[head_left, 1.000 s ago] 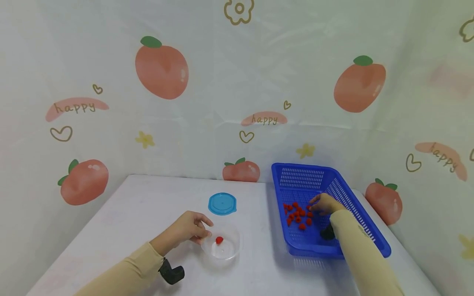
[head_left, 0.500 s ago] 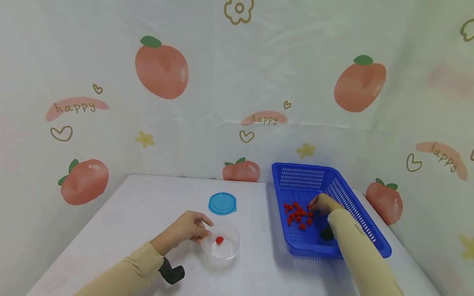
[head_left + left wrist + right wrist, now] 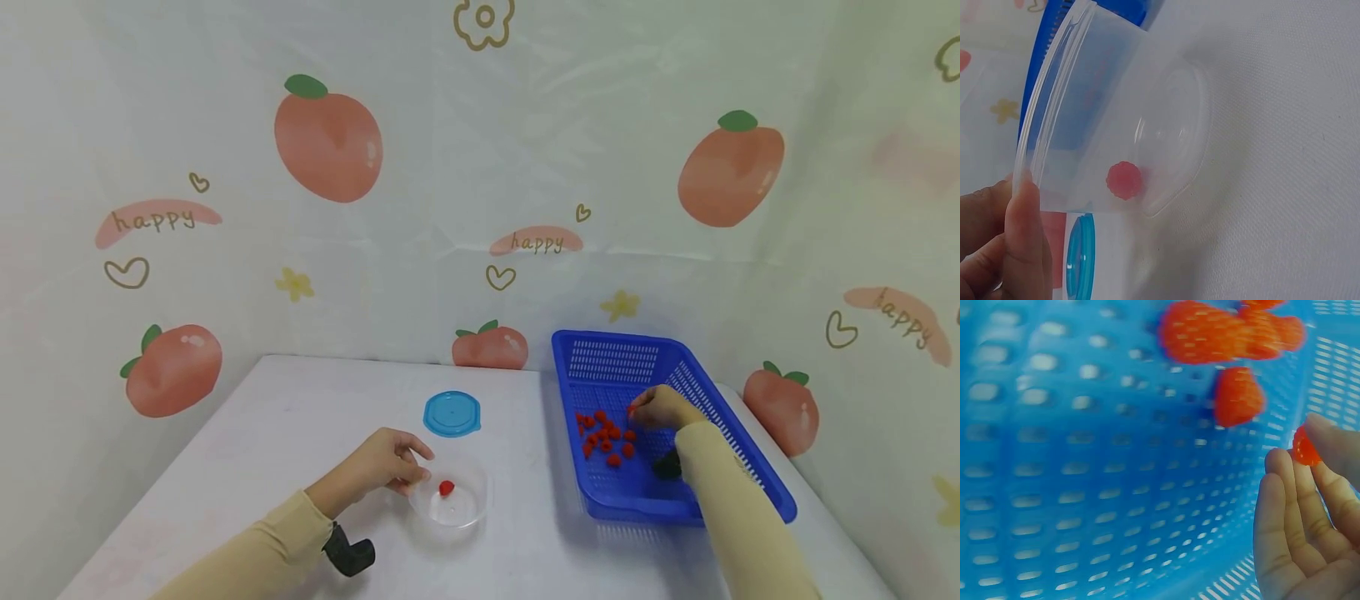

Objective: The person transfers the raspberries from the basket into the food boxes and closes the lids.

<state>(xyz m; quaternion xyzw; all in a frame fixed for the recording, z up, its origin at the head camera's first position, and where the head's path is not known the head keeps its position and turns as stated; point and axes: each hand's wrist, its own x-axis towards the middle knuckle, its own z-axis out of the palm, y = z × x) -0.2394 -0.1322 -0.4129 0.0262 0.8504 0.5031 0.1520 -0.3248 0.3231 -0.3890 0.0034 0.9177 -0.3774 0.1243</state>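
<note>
My left hand (image 3: 386, 461) pinches the rim of a clear round plastic tub (image 3: 467, 510) between thumb and fingers. In the left wrist view the tub is tilted, and a single red raspberry (image 3: 1124, 180) lies inside it. Over on the right, my right hand (image 3: 663, 408) is inside the blue perforated basket (image 3: 637, 507). Its thumb and fingertips pinch one raspberry (image 3: 1305, 447), partly hidden by the thumb. Several more raspberries (image 3: 606, 445) lie loose on the basket floor, left of that hand.
A turquoise lid (image 3: 452, 414) lies flat on the white table (image 3: 322, 400) behind the tub. Fruit-printed white cloth (image 3: 420, 167) hangs behind and to the sides. The basket's tall walls surround the right hand.
My right hand has pinched a raspberry from the right of the pile and lifted it slightly, moving a little away and right. The left hand and tub stay put.
</note>
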